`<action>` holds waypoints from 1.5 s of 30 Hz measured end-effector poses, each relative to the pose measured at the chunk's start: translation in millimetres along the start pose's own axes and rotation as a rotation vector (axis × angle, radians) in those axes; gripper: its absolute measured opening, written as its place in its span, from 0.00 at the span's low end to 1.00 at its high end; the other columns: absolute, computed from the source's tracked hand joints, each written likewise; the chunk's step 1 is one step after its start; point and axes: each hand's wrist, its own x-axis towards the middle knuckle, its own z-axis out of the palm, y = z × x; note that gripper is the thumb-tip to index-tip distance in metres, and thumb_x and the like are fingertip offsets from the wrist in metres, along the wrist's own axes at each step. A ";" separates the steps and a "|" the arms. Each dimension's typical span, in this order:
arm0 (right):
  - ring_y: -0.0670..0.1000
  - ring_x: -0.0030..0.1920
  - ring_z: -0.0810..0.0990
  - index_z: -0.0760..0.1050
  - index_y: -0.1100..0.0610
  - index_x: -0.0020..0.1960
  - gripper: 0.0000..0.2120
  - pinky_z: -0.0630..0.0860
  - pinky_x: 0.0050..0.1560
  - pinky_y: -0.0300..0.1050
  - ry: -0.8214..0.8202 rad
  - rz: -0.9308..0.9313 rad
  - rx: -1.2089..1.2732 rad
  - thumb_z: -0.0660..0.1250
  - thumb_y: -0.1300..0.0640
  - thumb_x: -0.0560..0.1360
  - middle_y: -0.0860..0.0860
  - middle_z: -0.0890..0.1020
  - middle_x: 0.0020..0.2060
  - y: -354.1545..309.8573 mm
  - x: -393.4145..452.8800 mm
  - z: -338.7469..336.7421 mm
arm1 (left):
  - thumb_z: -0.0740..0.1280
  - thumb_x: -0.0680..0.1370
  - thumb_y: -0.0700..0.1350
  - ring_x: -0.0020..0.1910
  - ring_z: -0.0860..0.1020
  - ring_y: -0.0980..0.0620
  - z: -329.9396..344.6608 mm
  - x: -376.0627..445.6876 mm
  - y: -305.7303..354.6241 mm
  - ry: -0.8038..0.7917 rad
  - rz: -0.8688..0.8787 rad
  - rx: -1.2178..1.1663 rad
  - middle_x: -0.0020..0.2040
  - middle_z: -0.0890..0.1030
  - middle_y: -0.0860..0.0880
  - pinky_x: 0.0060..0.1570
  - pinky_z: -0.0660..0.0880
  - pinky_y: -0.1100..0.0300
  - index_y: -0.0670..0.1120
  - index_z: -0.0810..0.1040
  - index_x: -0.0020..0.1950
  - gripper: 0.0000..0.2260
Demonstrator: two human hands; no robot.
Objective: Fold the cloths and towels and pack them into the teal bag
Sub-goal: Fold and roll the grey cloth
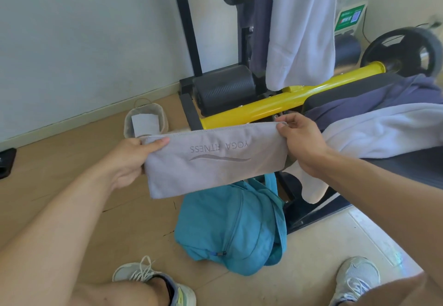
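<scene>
Weight bench (374,161), right of frame: white towel (383,126) and navy cloth (359,104) draped loose, likely to slide off if bumped.
Teal bag (230,224), bottom centre on floor: zip looks closed, so packing stalls.
Grey towel (215,161), mid-frame, folded, held taut above bag.
Left hand (134,159), right hand (299,142): thumb and fingers pinching top corners; weak pinch risks fold dropping open.

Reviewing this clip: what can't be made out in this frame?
- Head view: the teal bag's top and opening are hidden behind the grey towel held between the left hand and right hand.
- The white towel hanging on the rack is cut off by the top edge.
- The weight plate is blurred.
</scene>
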 end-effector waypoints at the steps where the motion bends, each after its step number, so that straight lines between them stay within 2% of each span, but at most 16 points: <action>1: 0.52 0.49 0.80 0.78 0.50 0.52 0.04 0.79 0.48 0.48 -0.013 0.008 -0.007 0.64 0.56 0.82 0.51 0.81 0.48 0.1 -0.3 0.1 | 0.71 0.79 0.43 0.52 0.84 0.51 -0.6 -0.9 -0.7 -0.036 -0.018 -0.016 0.51 0.87 0.47 0.48 0.78 0.56 0.42 0.82 0.58 0.09; 4: 0.59 0.51 0.82 0.78 0.50 0.50 0.01 0.82 0.54 0.59 -0.080 0.016 -0.049 0.68 0.55 0.80 0.54 0.82 0.46 -1.1 -5.8 3.7 | 0.71 0.79 0.42 0.52 0.84 0.49 3.2 -2.8 -7.4 -0.036 0.002 0.029 0.53 0.87 0.45 0.55 0.79 0.53 0.40 0.82 0.58 0.10; 6: 0.60 0.50 0.84 0.79 0.51 0.50 0.01 0.83 0.51 0.64 -0.122 0.020 -0.036 0.70 0.55 0.78 0.56 0.84 0.46 -4.2 -14.2 9.0 | 0.74 0.76 0.44 0.48 0.85 0.48 14.1 -6.2 -10.2 0.013 0.046 0.080 0.51 0.87 0.43 0.54 0.79 0.51 0.39 0.84 0.55 0.11; 9: 0.58 0.48 0.85 0.80 0.52 0.50 0.04 0.84 0.46 0.62 -0.186 0.039 0.029 0.73 0.57 0.76 0.55 0.85 0.44 -7.0 -28.2 21.6 | 0.77 0.74 0.44 0.38 0.84 0.51 37.4 -13.5 -11.0 0.035 0.110 0.138 0.40 0.88 0.46 0.43 0.78 0.57 0.42 0.86 0.42 0.06; 13: 0.59 0.47 0.86 0.79 0.54 0.50 0.06 0.84 0.45 0.61 -0.204 0.062 0.114 0.75 0.59 0.75 0.57 0.84 0.43 -6.9 -48.2 39.8 | 0.77 0.74 0.47 0.39 0.82 0.46 67.8 -21.7 -16.4 0.011 0.167 0.173 0.42 0.87 0.39 0.43 0.77 0.51 0.40 0.86 0.42 0.10; 16: 0.51 0.39 0.84 0.79 0.53 0.50 0.07 0.85 0.46 0.60 -0.197 0.035 0.132 0.75 0.57 0.74 0.50 0.82 0.36 -0.8 -60.3 46.0 | 0.72 0.78 0.48 0.32 0.72 0.50 91.1 -30.3 -24.2 -0.042 0.220 0.224 0.34 0.80 0.44 0.36 0.68 0.55 0.35 0.82 0.42 0.15; 18: 0.50 0.38 0.84 0.78 0.52 0.51 0.10 0.85 0.46 0.58 -0.205 0.025 0.125 0.77 0.56 0.72 0.50 0.83 0.37 2.0 -67.1 47.2 | 0.70 0.80 0.47 0.31 0.68 0.50 102.8 -37.8 -27.3 -0.050 0.255 0.249 0.31 0.74 0.46 0.34 0.64 0.58 0.39 0.79 0.35 0.17; 19: 0.50 0.39 0.85 0.78 0.52 0.51 0.12 0.85 0.46 0.58 -0.210 0.020 0.118 0.78 0.55 0.72 0.50 0.84 0.38 2.4 -69.8 48.0 | 0.70 0.80 0.48 0.31 0.71 0.48 106.1 -39.0 -29.4 -0.057 0.281 0.249 0.32 0.77 0.46 0.33 0.66 0.57 0.42 0.80 0.35 0.16; 21: 0.48 0.38 0.84 0.78 0.53 0.51 0.13 0.85 0.44 0.57 -0.206 0.019 0.121 0.79 0.56 0.70 0.50 0.83 0.38 2.4 -73.6 47.9 | 0.67 0.77 0.51 0.40 0.82 0.38 111.4 -39.6 -33.4 -0.067 0.326 0.264 0.40 0.86 0.44 0.42 0.79 0.46 0.47 0.85 0.45 0.10; 24: 0.46 0.39 0.83 0.78 0.53 0.51 0.15 0.85 0.43 0.53 -0.180 0.023 0.132 0.81 0.57 0.69 0.51 0.84 0.41 2.1 -76.3 46.6 | 0.63 0.74 0.53 0.50 0.84 0.38 113.6 -43.5 -34.8 -0.086 0.353 0.278 0.45 0.87 0.46 0.52 0.79 0.35 0.58 0.85 0.49 0.11; 31: 0.49 0.43 0.86 0.79 0.50 0.50 0.16 0.84 0.49 0.54 -0.125 0.039 0.133 0.81 0.55 0.68 0.49 0.85 0.42 -0.6 -82.7 47.0 | 0.60 0.82 0.45 0.49 0.84 0.50 119.5 -53.5 -34.1 -0.098 0.418 0.345 0.46 0.87 0.54 0.53 0.80 0.44 0.60 0.85 0.51 0.16; 35: 0.52 0.44 0.87 0.79 0.53 0.53 0.13 0.85 0.50 0.55 -0.160 0.063 0.229 0.79 0.57 0.72 0.51 0.86 0.40 -4.0 -86.5 45.1 | 0.59 0.80 0.43 0.49 0.82 0.39 118.6 -57.0 -32.5 -0.169 0.389 0.273 0.46 0.85 0.43 0.53 0.77 0.38 0.53 0.85 0.51 0.15; 38: 0.53 0.43 0.87 0.79 0.56 0.55 0.06 0.85 0.50 0.52 -0.194 0.078 0.323 0.70 0.59 0.78 0.53 0.86 0.39 -6.9 -88.2 43.4 | 0.59 0.74 0.46 0.50 0.79 0.35 116.0 -58.9 -28.7 -0.224 0.388 0.234 0.47 0.83 0.37 0.54 0.76 0.35 0.51 0.84 0.53 0.16; 40: 0.53 0.44 0.87 0.78 0.57 0.58 0.09 0.85 0.48 0.49 -0.220 0.066 0.342 0.63 0.64 0.80 0.54 0.87 0.41 -8.9 -87.8 40.8 | 0.64 0.75 0.44 0.51 0.82 0.39 114.7 -60.4 -27.5 -0.249 0.419 0.255 0.46 0.85 0.44 0.54 0.78 0.35 0.56 0.84 0.56 0.14; 42: 0.52 0.45 0.88 0.77 0.56 0.59 0.13 0.84 0.46 0.46 -0.258 0.017 0.317 0.60 0.67 0.81 0.53 0.87 0.43 -10.8 -87.9 38.2 | 0.72 0.76 0.42 0.48 0.84 0.50 113.5 -60.3 -27.5 -0.226 0.439 0.263 0.46 0.87 0.52 0.52 0.81 0.41 0.59 0.84 0.56 0.14; 45: 0.48 0.48 0.87 0.76 0.52 0.62 0.16 0.82 0.51 0.46 -0.308 -0.088 0.187 0.58 0.67 0.81 0.49 0.88 0.45 -10.6 -87.7 35.3 | 0.76 0.75 0.44 0.48 0.85 0.53 111.2 -55.2 -30.9 -0.182 0.452 0.227 0.47 0.87 0.55 0.51 0.83 0.48 0.57 0.84 0.56 0.12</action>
